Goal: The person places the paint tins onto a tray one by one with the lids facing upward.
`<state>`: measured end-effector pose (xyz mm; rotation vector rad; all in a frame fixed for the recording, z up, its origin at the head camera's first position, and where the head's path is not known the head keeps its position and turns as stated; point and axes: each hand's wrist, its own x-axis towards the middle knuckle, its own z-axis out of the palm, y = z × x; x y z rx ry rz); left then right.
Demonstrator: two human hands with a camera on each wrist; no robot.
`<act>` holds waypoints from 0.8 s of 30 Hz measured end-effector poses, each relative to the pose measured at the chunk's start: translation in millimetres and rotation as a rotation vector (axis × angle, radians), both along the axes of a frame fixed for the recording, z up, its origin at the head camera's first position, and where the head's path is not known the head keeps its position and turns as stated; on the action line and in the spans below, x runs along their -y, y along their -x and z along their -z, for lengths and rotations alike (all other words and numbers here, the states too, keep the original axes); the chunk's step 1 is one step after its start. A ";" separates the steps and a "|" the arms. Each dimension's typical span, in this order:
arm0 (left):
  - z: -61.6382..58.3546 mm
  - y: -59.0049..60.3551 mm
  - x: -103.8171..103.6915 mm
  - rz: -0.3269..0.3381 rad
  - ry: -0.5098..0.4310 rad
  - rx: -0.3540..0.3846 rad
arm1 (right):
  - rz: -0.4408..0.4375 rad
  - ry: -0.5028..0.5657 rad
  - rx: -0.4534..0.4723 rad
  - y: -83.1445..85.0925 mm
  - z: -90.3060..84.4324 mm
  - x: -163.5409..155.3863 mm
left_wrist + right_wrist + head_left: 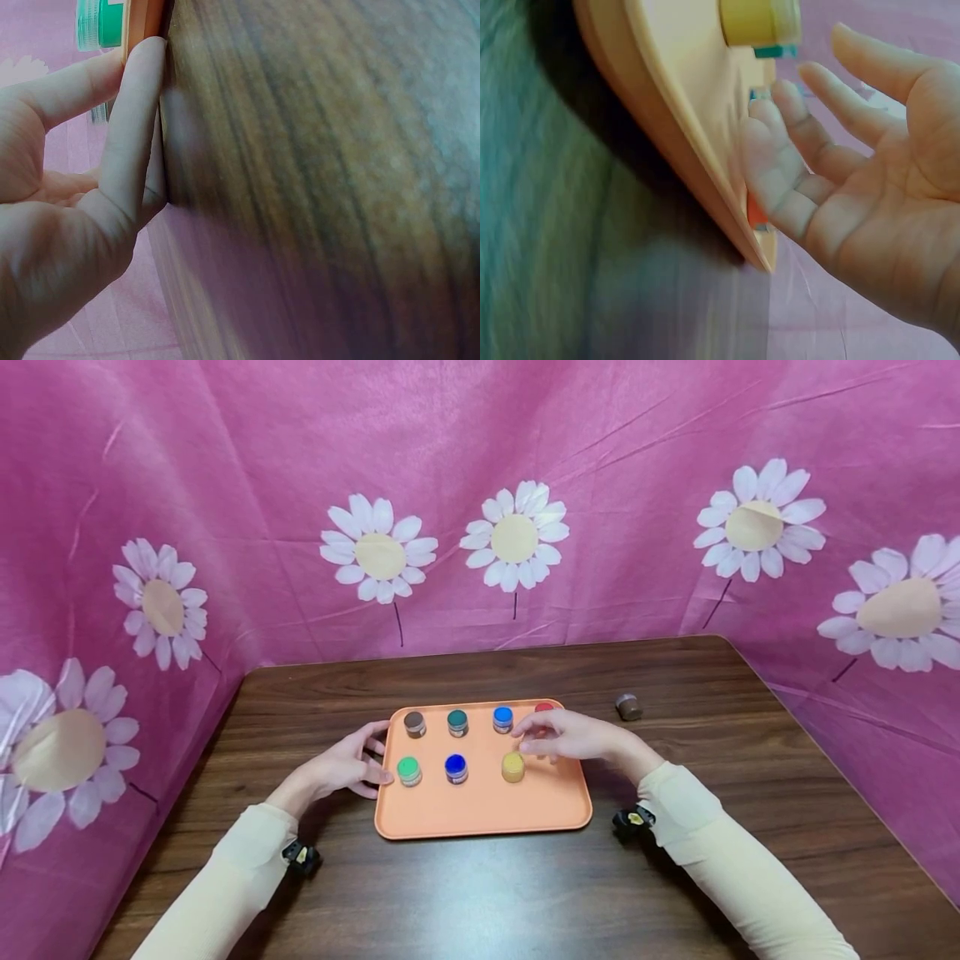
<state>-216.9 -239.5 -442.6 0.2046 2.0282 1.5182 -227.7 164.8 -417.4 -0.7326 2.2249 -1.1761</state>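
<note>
An orange tray (480,814) lies on the brown wooden table (480,893) and carries several small paint jars. In its back row stand a brown jar (414,723), a teal jar (457,722), a light blue jar (502,718) and a red jar (543,707) half hidden by my right hand. Its front row has a green jar (408,770), a dark blue jar (456,767) and a yellow jar (513,766). My left hand (372,758) touches the tray's left rim (142,22) with straight fingers. My right hand (534,737) hovers over the tray behind the yellow jar (761,21), palm open and holding nothing.
Another brown jar (628,706) sits alone on the table, right of the tray. Pink cloth with white daisies (517,539) walls in the table at the back and both sides. Bare wood shows in front of the tray.
</note>
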 end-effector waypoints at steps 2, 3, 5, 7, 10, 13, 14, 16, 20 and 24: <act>-0.3 -0.1 -0.1 0.001 0.000 -0.001 | 0.052 0.049 -0.002 1.5 -1.6 -8.2; -0.4 -0.1 -0.1 0.000 0.000 -0.002 | 0.080 0.063 -0.010 2.6 -2.1 -12.7; -0.7 -0.2 0.0 -0.001 0.000 -0.002 | 0.144 0.079 -0.042 4.9 -2.8 -22.7; -1.0 -0.3 -0.2 0.001 0.000 -0.001 | 0.209 0.088 -0.074 6.4 -4.1 -33.5; -1.0 -0.4 -0.8 0.005 -0.003 0.004 | 0.321 0.099 -0.111 7.7 -5.0 -50.6; -0.8 -0.3 -1.4 0.005 -0.004 0.005 | 0.429 0.108 -0.155 8.0 -6.3 -66.2; -0.6 -0.2 -1.5 0.002 -0.003 0.005 | 0.468 0.111 -0.168 7.9 -6.6 -70.8; -0.1 -0.2 -1.5 -0.001 -0.002 0.005 | 0.546 0.118 -0.194 6.9 -7.5 -79.2; 0.8 -0.2 -1.0 -0.007 -0.002 0.009 | 0.715 0.064 -0.263 3.7 -6.2 -93.8; 0.9 0.0 -0.8 -0.004 -0.005 0.008 | 0.829 -0.064 -0.344 0.3 -1.1 -108.2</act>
